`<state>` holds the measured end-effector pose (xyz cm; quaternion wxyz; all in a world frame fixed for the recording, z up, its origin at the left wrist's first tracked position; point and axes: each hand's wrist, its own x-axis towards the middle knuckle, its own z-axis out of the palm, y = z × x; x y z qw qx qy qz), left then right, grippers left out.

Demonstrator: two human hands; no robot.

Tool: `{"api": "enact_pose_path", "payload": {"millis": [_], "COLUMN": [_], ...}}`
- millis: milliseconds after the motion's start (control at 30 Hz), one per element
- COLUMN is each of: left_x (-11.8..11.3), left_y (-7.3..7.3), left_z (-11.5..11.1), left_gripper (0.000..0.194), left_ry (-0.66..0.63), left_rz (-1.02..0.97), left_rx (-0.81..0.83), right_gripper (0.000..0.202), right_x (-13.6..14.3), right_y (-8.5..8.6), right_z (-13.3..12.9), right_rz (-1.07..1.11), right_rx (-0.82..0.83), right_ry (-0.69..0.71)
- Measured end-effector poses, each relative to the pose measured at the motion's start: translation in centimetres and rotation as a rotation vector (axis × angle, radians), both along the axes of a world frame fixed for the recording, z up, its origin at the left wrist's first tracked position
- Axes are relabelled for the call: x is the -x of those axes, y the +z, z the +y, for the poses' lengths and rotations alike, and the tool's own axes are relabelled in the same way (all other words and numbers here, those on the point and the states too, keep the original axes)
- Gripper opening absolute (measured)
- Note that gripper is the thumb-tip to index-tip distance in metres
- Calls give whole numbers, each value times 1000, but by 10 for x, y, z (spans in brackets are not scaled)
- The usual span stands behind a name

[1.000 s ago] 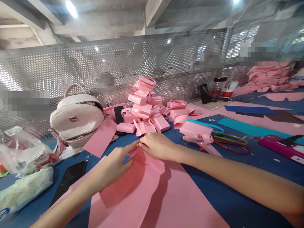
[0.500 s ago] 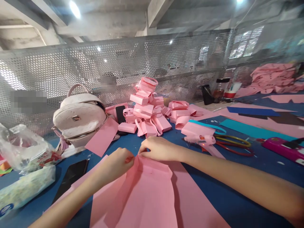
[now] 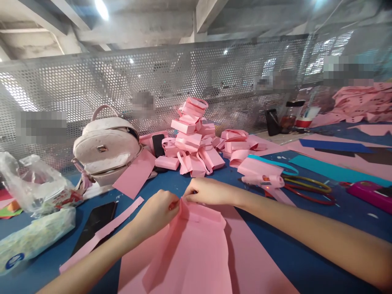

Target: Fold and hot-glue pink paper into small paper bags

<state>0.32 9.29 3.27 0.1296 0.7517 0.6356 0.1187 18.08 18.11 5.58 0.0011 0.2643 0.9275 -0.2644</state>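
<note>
A folded pink sheet (image 3: 199,253) with raised edges lies in front of me, on top of a wider flat pink sheet (image 3: 254,261). My left hand (image 3: 162,208) pinches the far left corner of the folded sheet, its fingers curled. Close beside it, my right hand (image 3: 203,191) grips the same far edge between thumb and fingers. The fingertips of both hands nearly meet at that corner. Under my left forearm passes a narrow pink strip (image 3: 119,220).
Behind the hands rises a pile of pink paper boxes (image 3: 190,141). A pale backpack (image 3: 107,151), a black phone (image 3: 96,222) and plastic bags (image 3: 36,183) are at left. At right are a glue gun (image 3: 266,181), scissors (image 3: 309,188) and a magenta tool (image 3: 370,196).
The view has shifted slightly, so most things appear further right. Both hands keep hold of the sheet's far corner, and more of the narrow strip shows beside my left forearm.
</note>
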Motion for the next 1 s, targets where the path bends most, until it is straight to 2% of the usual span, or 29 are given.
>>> {"api": "enact_pose_path", "payload": {"millis": [133, 367, 533, 667, 733, 800, 867, 1000], "left_x": [0, -1, -2, -9, -16, -26, -34, -42], "left_y": [0, 1, 0, 3, 3, -1, -12, -40], "left_z": [0, -2, -2, -14, -25, -35, -42, -44], "left_gripper": [34, 36, 33, 27, 25, 26, 26, 26], "left_ry": [-14, -13, 4, 9, -48, -198, -365, -486], "left_rz": [19, 86, 183, 295, 348, 442, 530, 572], "left_rx": [-8, -18, -59, -125, -150, -185, -252, -364], "right_gripper": [23, 25, 29, 28, 26, 25, 25, 28], "right_x": [2, 9, 9, 8, 8, 8, 8, 9], "right_y": [1, -7, -9, -7, -6, -6, -6, -4], "right_z": [-10, -23, -27, -32, -34, -34, -34, -35], "right_rz": [-10, -54, -124, -183, -205, -219, -230, -257], "right_rx": [-161, -416, -512, -553, -562, -563, -561, -548], "right_ry": [-44, -127, -121, -105, -99, -97, -103, -114]}}
